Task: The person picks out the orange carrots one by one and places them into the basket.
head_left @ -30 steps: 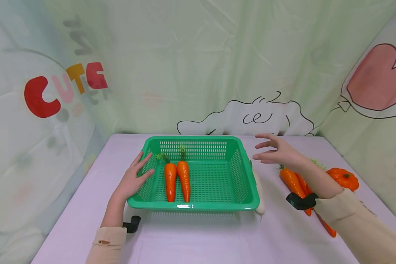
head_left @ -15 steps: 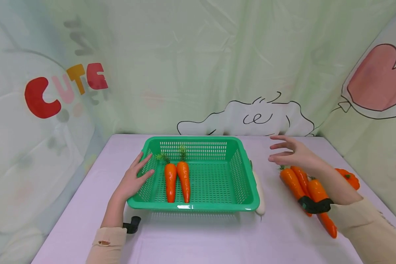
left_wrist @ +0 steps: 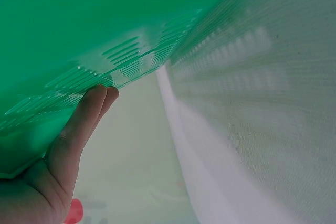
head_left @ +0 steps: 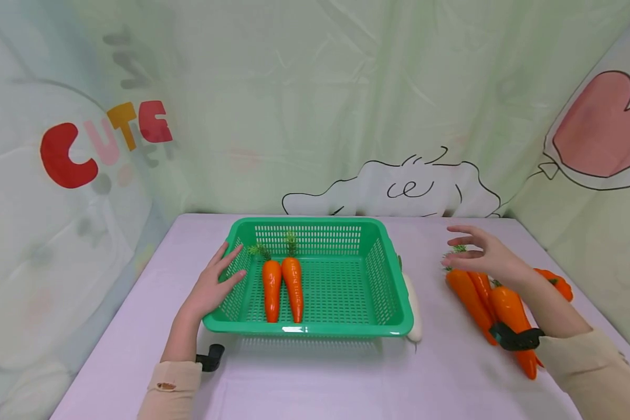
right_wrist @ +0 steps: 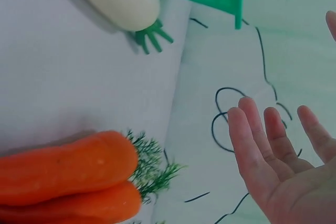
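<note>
My left hand (head_left: 210,286) rests at the left rim of a green plastic basket (head_left: 341,329), its fingers extended. In the left wrist view, two straight fingers touch the basket's slotted outer wall (left_wrist: 126,56). Two orange carrots with leafy tops, a left carrot (head_left: 272,291) and a right carrot (head_left: 293,289), lie side by side inside the basket. My right hand (head_left: 485,256) hovers with loosely bent fingers and holds nothing. Below it, near the wrist, lie an orange carrot (head_left: 467,297) and other long orange vegetables (right_wrist: 63,169), partly hidden by the arm.
A white radish (head_left: 413,309) lies against the basket's right side. Farther right is an orange pumpkin-like vegetable (head_left: 556,284), partly behind my right forearm. The light table (head_left: 315,385) meets a printed curtain (head_left: 241,116) at the back.
My right hand has moved right and slightly down, away from the basket and above the orange vegetables. My left hand and the basket have stayed in place.
</note>
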A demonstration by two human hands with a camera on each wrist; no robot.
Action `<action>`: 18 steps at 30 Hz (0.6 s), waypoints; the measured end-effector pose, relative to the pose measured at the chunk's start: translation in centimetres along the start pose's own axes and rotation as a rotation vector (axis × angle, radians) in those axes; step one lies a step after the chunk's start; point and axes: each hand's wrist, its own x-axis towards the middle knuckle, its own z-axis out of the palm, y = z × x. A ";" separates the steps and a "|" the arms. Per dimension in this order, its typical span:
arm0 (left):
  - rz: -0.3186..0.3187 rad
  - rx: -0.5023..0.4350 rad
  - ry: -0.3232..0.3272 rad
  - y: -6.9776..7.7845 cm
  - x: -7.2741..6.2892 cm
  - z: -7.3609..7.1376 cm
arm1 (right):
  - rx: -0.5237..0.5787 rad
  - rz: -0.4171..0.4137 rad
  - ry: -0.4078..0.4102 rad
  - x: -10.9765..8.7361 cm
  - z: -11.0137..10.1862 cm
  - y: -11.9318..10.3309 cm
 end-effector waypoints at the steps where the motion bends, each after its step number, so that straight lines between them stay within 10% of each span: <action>1: 0.000 0.001 0.001 0.0 0.0 0.0 | -0.003 0.000 0.001 -0.1 -0.1 0.3; 18: 0.001 0.008 -0.005 0.1 0.0 -0.1 | -0.083 0.046 0.015 -0.8 -0.4 4.3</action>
